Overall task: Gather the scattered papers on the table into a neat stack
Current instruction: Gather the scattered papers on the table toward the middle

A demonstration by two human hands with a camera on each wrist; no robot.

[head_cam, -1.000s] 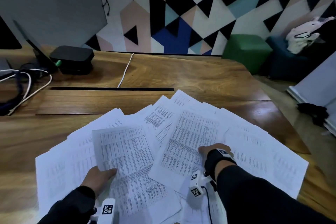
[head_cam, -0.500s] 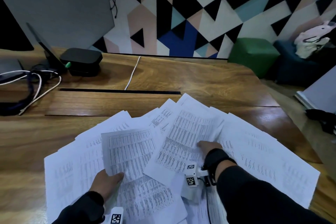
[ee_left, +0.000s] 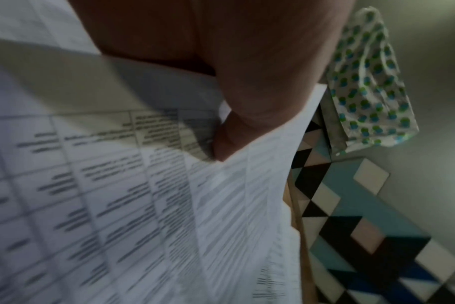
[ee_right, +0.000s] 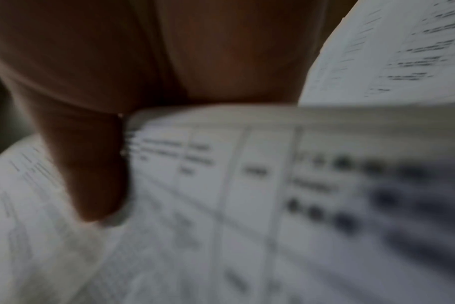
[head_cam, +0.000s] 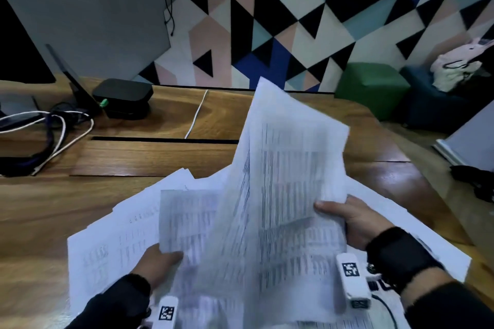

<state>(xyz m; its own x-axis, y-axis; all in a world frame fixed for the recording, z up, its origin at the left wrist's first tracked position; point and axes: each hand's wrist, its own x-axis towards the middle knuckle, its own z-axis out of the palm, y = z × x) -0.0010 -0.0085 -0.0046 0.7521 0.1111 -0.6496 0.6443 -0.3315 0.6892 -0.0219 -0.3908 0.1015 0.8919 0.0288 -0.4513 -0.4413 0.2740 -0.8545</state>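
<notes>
A: Item one, the printed sheets (head_cam: 288,168)?
B: We log a raised sheaf of table-printed pages, blurred, tilted up over the wooden table (head_cam: 139,157); more loose sheets (head_cam: 112,243) lie fanned flat beneath, overlapping.
A: Hands?
B: Our right hand (head_cam: 350,219) grips the sheaf's right edge, thumb on top, fingers under. Our left hand (head_cam: 156,262) pinches the near corner of a lower sheet (head_cam: 187,216), thumb pressed on the print.
A: Surroundings?
B: At the table's far left, a black box (head_cam: 123,93) and tangled cables (head_cam: 50,128); a white cord (head_cam: 196,112) runs to the back edge. Beyond, a geometric wall panel (head_cam: 294,29) and a green cube seat (head_cam: 371,85).
</notes>
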